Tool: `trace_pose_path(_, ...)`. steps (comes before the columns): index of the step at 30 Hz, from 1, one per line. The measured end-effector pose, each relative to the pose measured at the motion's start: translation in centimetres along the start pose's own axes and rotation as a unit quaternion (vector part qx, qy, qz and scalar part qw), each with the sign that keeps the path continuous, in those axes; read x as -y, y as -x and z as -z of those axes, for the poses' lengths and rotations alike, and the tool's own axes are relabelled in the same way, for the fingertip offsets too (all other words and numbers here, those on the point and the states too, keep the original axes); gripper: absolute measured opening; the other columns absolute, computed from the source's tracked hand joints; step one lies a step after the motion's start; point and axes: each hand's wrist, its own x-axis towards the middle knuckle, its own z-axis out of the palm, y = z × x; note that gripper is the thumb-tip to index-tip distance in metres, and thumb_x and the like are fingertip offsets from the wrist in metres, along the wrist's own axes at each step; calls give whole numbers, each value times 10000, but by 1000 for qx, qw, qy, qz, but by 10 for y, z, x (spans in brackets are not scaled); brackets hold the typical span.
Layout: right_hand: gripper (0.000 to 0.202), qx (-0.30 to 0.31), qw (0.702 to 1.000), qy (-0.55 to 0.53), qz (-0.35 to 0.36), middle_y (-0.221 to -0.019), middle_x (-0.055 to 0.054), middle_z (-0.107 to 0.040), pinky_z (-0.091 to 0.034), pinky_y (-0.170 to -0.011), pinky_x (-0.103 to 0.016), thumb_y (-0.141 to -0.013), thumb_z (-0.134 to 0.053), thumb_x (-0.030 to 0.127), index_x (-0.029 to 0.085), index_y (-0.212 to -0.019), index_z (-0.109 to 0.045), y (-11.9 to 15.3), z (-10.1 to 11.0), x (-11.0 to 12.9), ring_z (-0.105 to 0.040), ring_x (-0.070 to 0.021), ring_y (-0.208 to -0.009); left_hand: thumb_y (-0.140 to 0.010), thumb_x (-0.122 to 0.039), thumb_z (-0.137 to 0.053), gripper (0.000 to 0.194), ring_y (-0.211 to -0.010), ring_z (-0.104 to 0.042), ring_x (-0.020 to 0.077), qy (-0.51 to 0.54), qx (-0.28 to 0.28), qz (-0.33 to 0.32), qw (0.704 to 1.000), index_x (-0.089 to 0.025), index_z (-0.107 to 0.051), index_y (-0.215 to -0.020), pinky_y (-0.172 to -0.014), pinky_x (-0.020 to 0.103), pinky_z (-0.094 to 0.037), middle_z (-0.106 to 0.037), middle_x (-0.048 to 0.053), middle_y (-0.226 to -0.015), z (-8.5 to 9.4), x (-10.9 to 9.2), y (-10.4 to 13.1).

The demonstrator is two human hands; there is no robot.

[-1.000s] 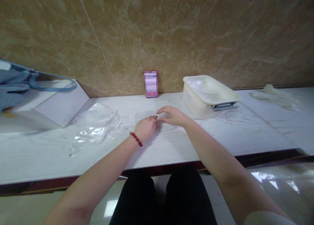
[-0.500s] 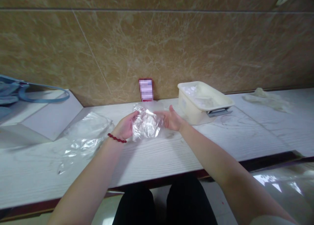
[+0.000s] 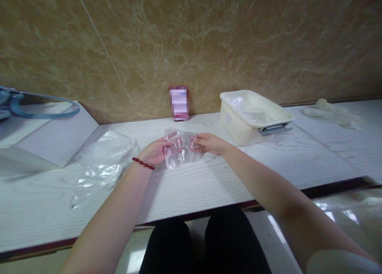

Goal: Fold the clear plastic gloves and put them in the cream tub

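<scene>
A clear plastic bag [image 3: 182, 156] is held between both hands above the white wood-grain counter [image 3: 191, 194]. My left hand [image 3: 156, 150], with a red bead bracelet at the wrist, is closed on the bag's left edge. My right hand [image 3: 210, 143] grips the right edge, thumb on top and fingers partly behind the film. Fingers show through the transparent plastic. More clear plastic bags [image 3: 103, 158] lie in a loose pile to the left of my left hand.
A cream plastic bin [image 3: 235, 124] with a grey latch holds some clear plastic at right. Thin translucent gloves or film [image 3: 331, 114] lie farther right. A white box [image 3: 59, 134] with a blue strap [image 3: 44, 114] stands left. A phone-like blurred object [image 3: 180, 103] leans on the wall.
The bag has gone from crumpled to flatter and more spread. My right hand, thumb raised before, now has its thumb down on the bag. The view has tilted slightly downward.
</scene>
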Motion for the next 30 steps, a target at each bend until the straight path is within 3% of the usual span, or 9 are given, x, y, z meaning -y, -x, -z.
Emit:
trace_pose_path(7, 220, -13, 999, 28, 27, -645, 8, -609, -431, -435, -147, -813, -470, 194, 226, -1020, -535, 1, 2, -1, -558, -71, -544, -745, -9, -461, 388, -878, -602, 189, 4, 23, -21, 1000, -183, -504, -1088, -775, 362, -499, -612, 84, -985, 5, -1, 5)
trace_pose_path(13, 230, 13, 997, -21, 71, -754, 24, -611, -403, -435, -137, -706, -590, 154, 225, -924, -580, -2, 3, -5, -522, -47, -551, -737, -4, -468, 239, -800, -615, 160, 17, -22, -53, 998, -127, -565, -917, -747, 340, -508, -632, 70, -896, 1, -1, 6)
trace_pose_path(19, 28, -85, 993, -42, 70, -609, 36, -571, -370, -419, -141, -694, -581, 179, 169, -690, -555, -8, 1, -6, -506, -50, -499, -611, 105, -501, 432, -826, -613, 129, -7, 10, -52, 999, -160, -555, -948, -742, 210, -485, -642, 31, -884, -1, 0, 7)
trace_pose_path(25, 85, -94, 991, -51, 77, -552, 54, -540, -329, -378, -134, -668, -512, 137, 183, -630, -452, -7, 0, -2, -495, -58, -445, -651, 29, -500, 165, -659, -611, 90, -30, -9, -37, 999, -118, -554, -701, -610, 146, -480, -630, 25, -698, 5, 3, 2)
trace_pose_path(30, 88, -77, 989, -76, 96, -526, 61, -512, -335, -374, -136, -642, -474, 127, 184, -612, -415, -6, 2, -1, -486, -60, -431, -683, -31, -394, 192, -626, -591, 97, 25, 1, -12, 1000, -95, -573, -709, -576, 171, -492, -608, 50, -680, 5, 0, 2)
